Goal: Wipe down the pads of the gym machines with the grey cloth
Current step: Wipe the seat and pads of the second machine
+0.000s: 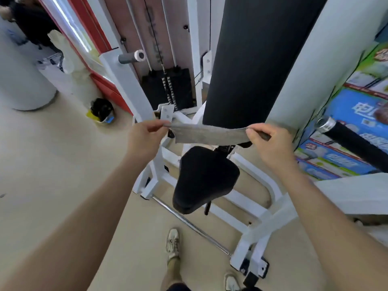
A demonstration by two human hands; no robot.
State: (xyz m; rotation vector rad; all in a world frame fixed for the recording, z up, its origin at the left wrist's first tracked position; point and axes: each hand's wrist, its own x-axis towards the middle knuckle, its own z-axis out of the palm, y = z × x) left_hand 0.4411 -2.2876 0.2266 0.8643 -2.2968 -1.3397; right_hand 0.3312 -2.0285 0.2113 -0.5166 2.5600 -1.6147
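The grey cloth [210, 134] is stretched flat between both hands, in front of a white gym machine. My left hand [144, 137] pinches its left corner and my right hand [267, 141] pinches its right corner. Just behind the cloth rises the tall black back pad [258, 55]; its lower edge sits right above the cloth. Below the cloth is the black seat pad [203, 177], apart from both hands.
The machine's white frame [262, 225] spreads over the beige floor, with a chrome bar [189, 221] lying along it. A black weight stack [168, 89] stands behind. A black padded handle [354, 143] juts in at right. A small bin [102, 111] sits at left. My shoes [173, 242] are below.
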